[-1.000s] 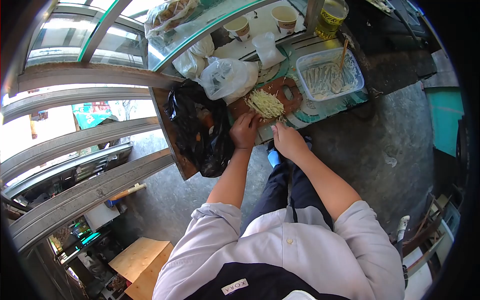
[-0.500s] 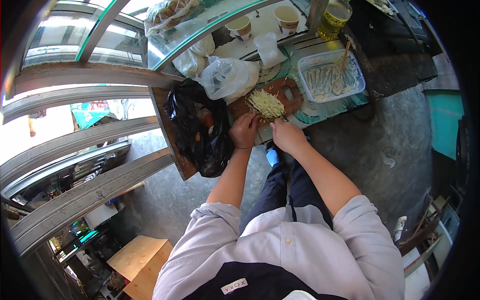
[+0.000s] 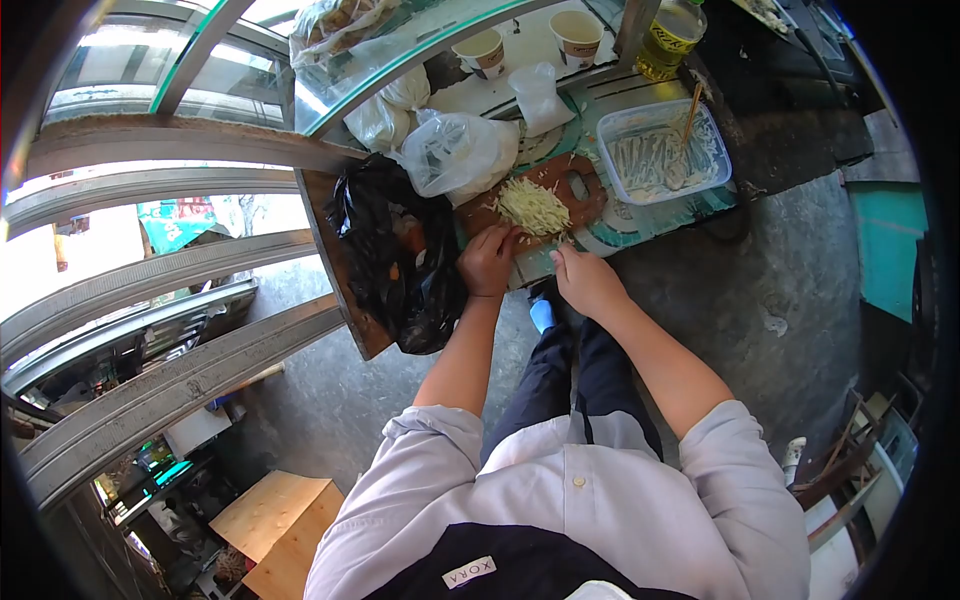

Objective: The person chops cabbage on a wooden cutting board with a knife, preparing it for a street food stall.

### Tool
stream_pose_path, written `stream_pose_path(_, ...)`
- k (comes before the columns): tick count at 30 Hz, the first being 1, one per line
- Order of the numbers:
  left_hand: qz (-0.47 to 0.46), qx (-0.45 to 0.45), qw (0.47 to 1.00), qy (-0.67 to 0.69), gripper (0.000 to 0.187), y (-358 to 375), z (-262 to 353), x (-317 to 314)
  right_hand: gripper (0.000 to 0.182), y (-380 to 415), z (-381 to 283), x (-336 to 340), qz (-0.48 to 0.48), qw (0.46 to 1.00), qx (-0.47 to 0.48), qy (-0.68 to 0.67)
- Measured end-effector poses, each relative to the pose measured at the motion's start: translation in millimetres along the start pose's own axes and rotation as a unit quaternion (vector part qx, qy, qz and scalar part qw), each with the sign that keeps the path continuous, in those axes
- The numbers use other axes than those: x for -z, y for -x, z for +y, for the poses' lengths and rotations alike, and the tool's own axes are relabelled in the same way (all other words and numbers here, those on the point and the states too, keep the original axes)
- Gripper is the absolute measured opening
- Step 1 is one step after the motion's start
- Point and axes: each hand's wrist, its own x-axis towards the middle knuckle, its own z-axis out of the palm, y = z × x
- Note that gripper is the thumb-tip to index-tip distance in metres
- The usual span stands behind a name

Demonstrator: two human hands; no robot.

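At the left edge of the counter (image 3: 640,215) a black plastic bag (image 3: 395,260) hangs over the side, with one clear plastic bag (image 3: 460,150) just behind it. The left hand (image 3: 488,262) rests at the near edge of the wooden cutting board (image 3: 570,190), fingers curled down onto the near end of the shredded pile; whether it grips anything cannot be told. The pile of pale yellow shreds (image 3: 533,205) lies on the middle of the board, cut into thin strips, loosely heaped, a few strands scattered toward the near edge. The right hand (image 3: 585,280) is closed at the near edge of the counter, just right of the pile; what it holds is too small to tell. Two paper cups (image 3: 530,45) with brown printed bands stand on the raised shelf at the far edge; their print is unreadable. One clear plastic tub (image 3: 665,150) holds pale strips and a wooden stick, toward the right edge. One yellow-labelled bottle (image 3: 668,35) stands at the far right corner, lettering illegible. The apron label (image 3: 470,572) reads "XORA".
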Motion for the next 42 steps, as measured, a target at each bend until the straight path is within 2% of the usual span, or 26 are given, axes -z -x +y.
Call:
stream_pose_path(12, 0.007, -0.009, 1.0, 0.013, 0.011, 2.4, -6.7, -2.8, 0.037, -14.6, -9.8, 0.1, -0.05, 0.996, -0.03, 0.072)
stream_pose_path(16, 0.011, -0.013, 1.0, 0.009, 0.012, 1.4, -4.9, -1.3, 0.038, -9.6, -0.7, -4.0, -0.039, 0.998, -0.023, 0.053)
stream_pose_path(18, 0.005, -0.009, 1.0, 0.018, 0.013, 0.8, -4.7, -0.5, 0.038, -0.9, 4.3, -2.3, -0.052, 0.995, -0.056, 0.059)
stream_pose_path(22, 0.001, -0.005, 0.999, 0.031, 0.012, 2.7, -5.1, 0.1, 0.038, 5.0, 6.1, 5.9, -0.053, 0.997, -0.042, 0.039)
stream_pose_path(27, 0.013, -0.006, 1.0, -0.016, 0.01, 4.3, -2.9, -0.8, 0.039, 2.7, -0.3, -4.7, 0.001, 1.0, -0.012, 0.027)
stream_pose_path(36, 0.011, -0.006, 1.0, 0.002, 0.01, 5.5, -7.2, -2.7, 0.037, -8.7, 1.0, -9.5, -0.036, 0.997, -0.027, 0.064)
stream_pose_path(40, 0.0, -0.004, 1.0, 0.018, 0.011, 5.1, -8.7, -2.2, 0.037, -13.3, 5.7, -3.4, -0.039, 0.998, -0.009, 0.049)
stream_pose_path(42, 0.004, -0.004, 1.0, 0.023, 0.011, 3.9, -8.6, -2.5, 0.037, -11.0, 3.5, 2.4, -0.041, 0.998, -0.029, 0.04)
